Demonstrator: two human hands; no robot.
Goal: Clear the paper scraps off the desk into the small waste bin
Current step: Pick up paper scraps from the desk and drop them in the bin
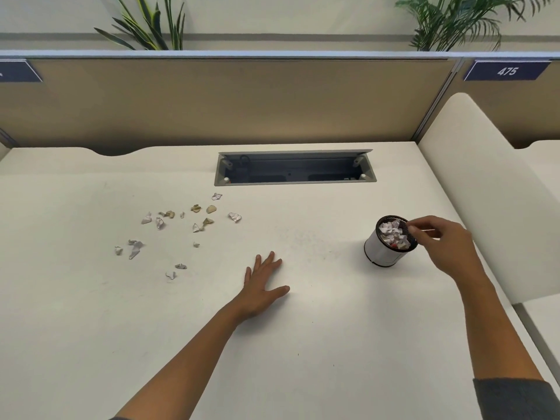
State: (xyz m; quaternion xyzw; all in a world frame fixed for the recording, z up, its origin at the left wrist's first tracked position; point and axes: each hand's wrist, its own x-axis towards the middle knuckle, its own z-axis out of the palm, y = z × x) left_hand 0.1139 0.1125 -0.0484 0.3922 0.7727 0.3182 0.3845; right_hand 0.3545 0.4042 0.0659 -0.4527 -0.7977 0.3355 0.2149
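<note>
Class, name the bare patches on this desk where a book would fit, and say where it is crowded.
Bare: the near desk between the forearms, and the stretch between the flat left hand and the small white waste bin. Crowded: the crumpled paper scraps at left; the right hand at the bin's rim.

One text can be read — the number 475, in white slanted numerals on a dark blue plate (506, 70) fixed near the top of the tan partition (230, 101), at the far right. A second blue plate (18, 71) of the same kind sits at the far left of that partition, cut by the frame edge — it shows only a small white mark that cannot be made out.
</note>
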